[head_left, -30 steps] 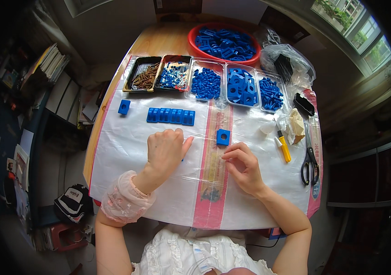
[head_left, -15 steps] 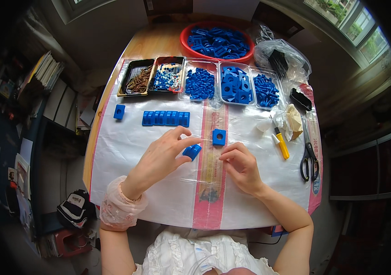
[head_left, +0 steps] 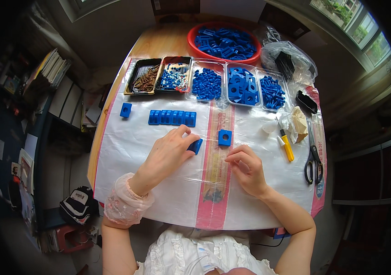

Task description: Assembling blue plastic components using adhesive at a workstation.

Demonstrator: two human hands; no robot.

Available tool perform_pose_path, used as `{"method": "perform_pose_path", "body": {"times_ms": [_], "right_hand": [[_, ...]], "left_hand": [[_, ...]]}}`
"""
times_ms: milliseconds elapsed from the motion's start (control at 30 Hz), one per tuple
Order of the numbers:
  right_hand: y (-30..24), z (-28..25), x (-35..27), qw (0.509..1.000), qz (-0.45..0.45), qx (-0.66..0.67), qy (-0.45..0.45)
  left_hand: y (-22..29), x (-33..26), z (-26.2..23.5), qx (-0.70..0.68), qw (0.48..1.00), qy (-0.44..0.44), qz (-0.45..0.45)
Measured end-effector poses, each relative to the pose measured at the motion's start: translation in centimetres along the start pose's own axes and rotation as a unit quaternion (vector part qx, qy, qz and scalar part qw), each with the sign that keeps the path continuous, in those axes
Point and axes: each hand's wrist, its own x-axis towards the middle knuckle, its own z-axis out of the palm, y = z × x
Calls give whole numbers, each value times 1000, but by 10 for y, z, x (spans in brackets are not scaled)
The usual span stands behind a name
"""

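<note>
Single head-worn fisheye view, looking steeply down, close over the table (head_left: 113, 151), edges bending

Frilly white top, sheer pink cuff (head_left: 123, 205)

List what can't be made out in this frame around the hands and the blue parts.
- Blue piece in the left hand: head view, mostly covered by the fingers; shape unclear.
- Right hand: fingers curled, so anything under them is hidden.
- Tray of mixed small parts: pieces too small to identify.
- Black items in the clear bag: blurred by plastic near the rim.
</note>
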Motion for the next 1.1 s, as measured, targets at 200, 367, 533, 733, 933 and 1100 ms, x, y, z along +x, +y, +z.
{"method": "perform_pose_path", "body": {"times_ms": [200,367,533,733,933,1100], "right_hand": [[-4,-4,1,999,-16,25,34],[-1,-16,1,989,-15,95,109],[-1,-20,1,982,-2,133,136],[-4,-15,0,989,-14,111,96],[-4,-13,-2,992,7,109,70],[-1,-13,-2,993,14,98,62]], "left_hand": [[19,-3,-21,3,1000,20,18],[33,-10,-22,0,999,-20,33],[29,17,-3,-45,998,-44,30],[26,56,28,-76,996,13,45],[27,63,35,-44,997,-14,56],[28,63,32,-41,998,-20,53]]}}
